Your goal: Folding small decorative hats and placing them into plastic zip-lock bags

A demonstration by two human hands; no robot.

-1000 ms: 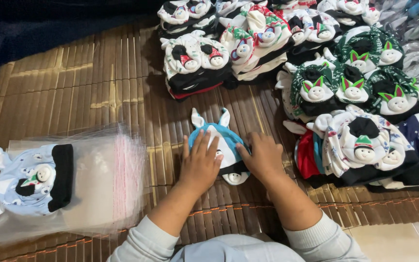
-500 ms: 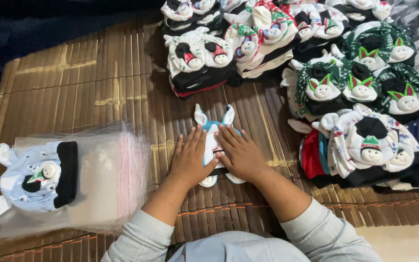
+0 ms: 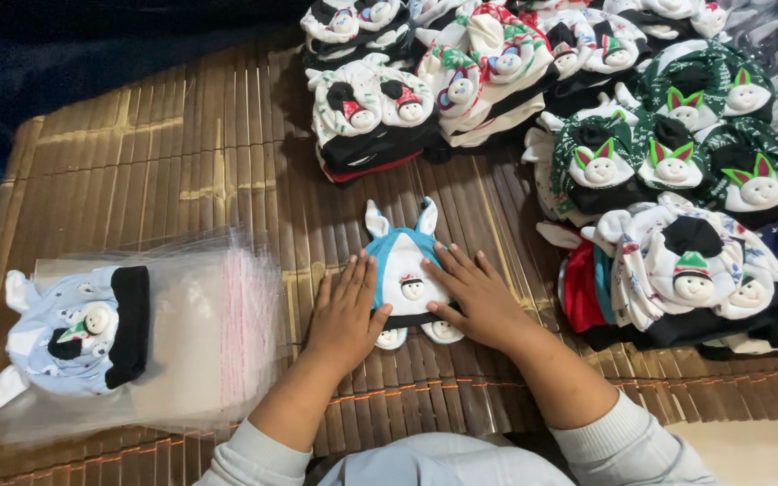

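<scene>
Hands lay flat, fingers spread, gripping nothing: left hand and right hand pressed the blue-and-white baby hat against the bamboo mat, plastic bags just left

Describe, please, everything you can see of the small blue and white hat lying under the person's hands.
The blue and white hat looks like soft knit fabric, with two white pointed ears at the top, a small round face sewn on its white centre, a dark band below and two white tabs at the bottom. It lies flat on the bamboo mat. The left hand and right hand press its sides.
</scene>
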